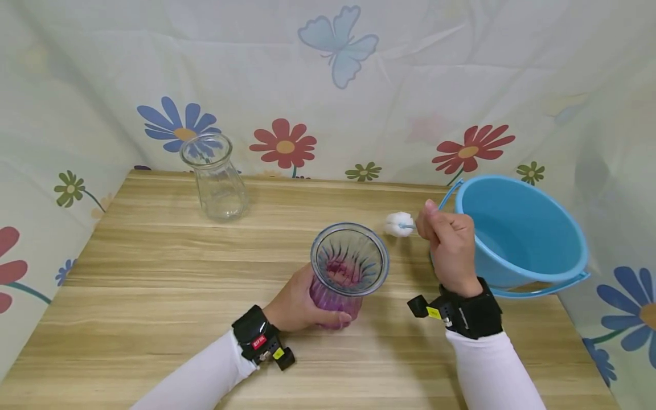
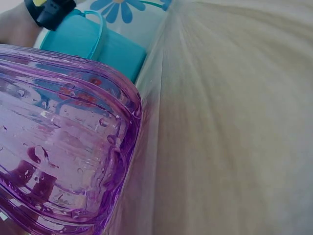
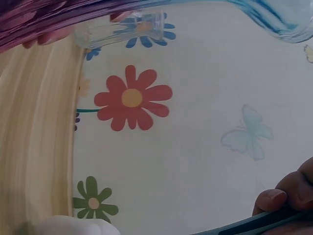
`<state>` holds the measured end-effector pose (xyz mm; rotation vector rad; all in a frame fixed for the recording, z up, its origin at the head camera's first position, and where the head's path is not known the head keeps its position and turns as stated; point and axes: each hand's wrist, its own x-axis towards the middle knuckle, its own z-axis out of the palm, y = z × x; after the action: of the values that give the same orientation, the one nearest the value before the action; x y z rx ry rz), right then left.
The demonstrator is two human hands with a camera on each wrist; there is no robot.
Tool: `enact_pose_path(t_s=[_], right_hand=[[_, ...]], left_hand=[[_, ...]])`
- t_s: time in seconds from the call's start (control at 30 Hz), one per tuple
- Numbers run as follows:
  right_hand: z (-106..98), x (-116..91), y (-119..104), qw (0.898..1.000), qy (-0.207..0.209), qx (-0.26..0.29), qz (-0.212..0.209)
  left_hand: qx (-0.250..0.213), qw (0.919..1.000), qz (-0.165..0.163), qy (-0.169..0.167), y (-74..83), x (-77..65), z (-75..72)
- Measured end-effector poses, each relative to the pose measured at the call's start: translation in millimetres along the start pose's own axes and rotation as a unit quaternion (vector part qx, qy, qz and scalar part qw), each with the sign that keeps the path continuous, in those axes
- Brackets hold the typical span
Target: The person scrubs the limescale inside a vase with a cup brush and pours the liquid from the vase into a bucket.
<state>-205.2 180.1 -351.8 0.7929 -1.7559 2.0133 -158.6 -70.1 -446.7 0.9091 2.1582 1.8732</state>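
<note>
Purple vase (image 1: 344, 273) stands upright on the wooden table (image 1: 154, 296), near the middle and toward the near edge, its wide ribbed mouth open to the head camera. The left hand (image 1: 297, 302) wraps around its lower body from the left, fingers curled round the glass and the thumb lying along the base. In the left wrist view the purple glass (image 2: 63, 147) fills the left side of the picture, with water drops on its ribbed wall, and the table top (image 2: 234, 137) runs past it.

Just right of the vase and a little farther back, the right hand (image 1: 451, 245) is clenched round the thin blue handle of a sponge brush (image 1: 399, 224). The white sponge head points left and sits just beyond the far right rim of the vase, apart from it. In the right wrist view the fingertips (image 3: 288, 193) press on the blue handle at the lower right corner, and the white sponge (image 3: 73, 225) shows at the bottom edge, blurred.

A blue bucket (image 1: 523, 233) stands at the right edge of the table, just beside the right hand, tilted so that its inside faces the head camera, its handle lying down at the front. A clear glass vase (image 1: 215, 176) stands upright at the far left of the table, well apart from both hands. A flower-printed cloth (image 1: 359, 85) hangs behind and beside the table.
</note>
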Motion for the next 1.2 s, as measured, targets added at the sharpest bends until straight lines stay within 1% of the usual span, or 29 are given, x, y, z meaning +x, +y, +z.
enact_pose_path(t_s=[0.1, 0.17, 0.3, 0.43, 0.6, 0.7, 0.83, 0.9, 1.03, 1.1, 1.13, 1.2], right_hand=[[-1.7, -2.6, 10.0, 1.000, 0.013, -0.024, 0.010], [-3.1, -4.1, 16.2, 0.999, 0.017, -0.035, 0.007], [-5.6, -8.0, 27.4, 0.997, 0.013, -0.070, -0.013], [-7.3, -13.4, 37.4, 0.993, 0.009, -0.115, -0.034], [-9.4, -19.4, 47.3, 0.991, -0.009, -0.125, -0.057], [-10.8, -23.2, 49.7, 0.990, -0.025, -0.127, -0.059], [-12.6, -28.3, 47.9, 0.983, -0.040, -0.171, -0.048], [-11.0, -29.7, 42.6, 0.977, -0.046, -0.203, -0.040], [-9.3, -34.0, 32.0, 0.958, -0.064, -0.277, -0.029], [-10.3, -37.4, 28.6, 0.943, -0.078, -0.321, -0.031], [-13.6, -40.3, 30.7, 0.934, -0.086, -0.344, -0.030], [-18.5, -45.5, 32.9, 0.917, -0.102, -0.385, -0.027]], left_hand=[[0.001, 1.0000, -0.002, 0.000, 0.3, -0.1, -0.1], [0.001, 1.0000, -0.002, 0.001, 0.5, -0.1, -0.3], [-0.004, 1.0000, 0.003, -0.001, 0.3, 0.1, -0.4], [-0.009, 0.9999, 0.009, -0.005, -0.2, 0.7, -0.4], [-0.009, 0.9998, 0.017, -0.005, -0.6, 1.3, -0.6], [-0.007, 0.9998, 0.017, -0.004, -0.8, 1.3, -0.8], [-0.001, 0.9999, 0.014, -0.001, 0.1, 1.0, -0.8], [0.006, 0.9999, 0.013, 0.001, 0.8, 0.9, -0.9], [0.016, 0.9998, 0.010, 0.004, 2.6, 0.7, -1.0], [0.013, 0.9998, 0.012, 0.007, 0.4, 0.8, -0.3], [0.011, 0.9998, 0.014, 0.008, -1.6, 0.8, 0.2], [0.011, 0.9997, 0.016, 0.011, -9.9, 0.6, 1.5]])
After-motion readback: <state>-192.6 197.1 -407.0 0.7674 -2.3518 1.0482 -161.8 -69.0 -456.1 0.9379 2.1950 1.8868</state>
